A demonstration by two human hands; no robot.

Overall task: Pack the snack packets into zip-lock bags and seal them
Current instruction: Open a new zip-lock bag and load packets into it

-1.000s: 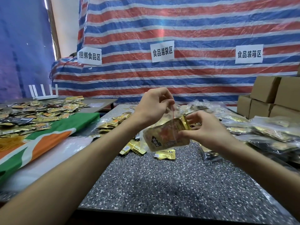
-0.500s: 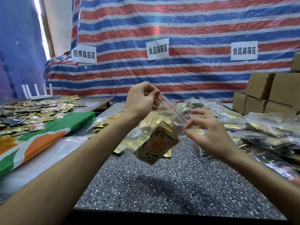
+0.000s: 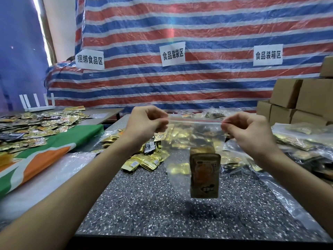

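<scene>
Zip-lock bag [image 3: 182, 156] hangs above speckled table [image 3: 162, 213], mouth stretched level between both hands. Left hand [image 3: 144, 123] pinches left top corner, fingers curled. Right hand [image 3: 252, 130] pinches right top corner likewise. One gold snack packet [image 3: 205, 175] stands upright at bag bottom.

Handling (judged): film thin, limp, slippery, load light. Grip only at red zip strip [image 3: 195, 120]; seal state cannot be told.

Signs [image 3: 173, 54] behind table read 捆绑食品区, 食品装袋区, 食品装箱区. Packet print unreadable.

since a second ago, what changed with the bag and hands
The right hand slid right along the strip; both hands pinch the zip-lock bag by its top corners, stretched level. The snack packet swung from tilted to upright. The left hand kept its pinch; the loose packets stayed put.
</scene>
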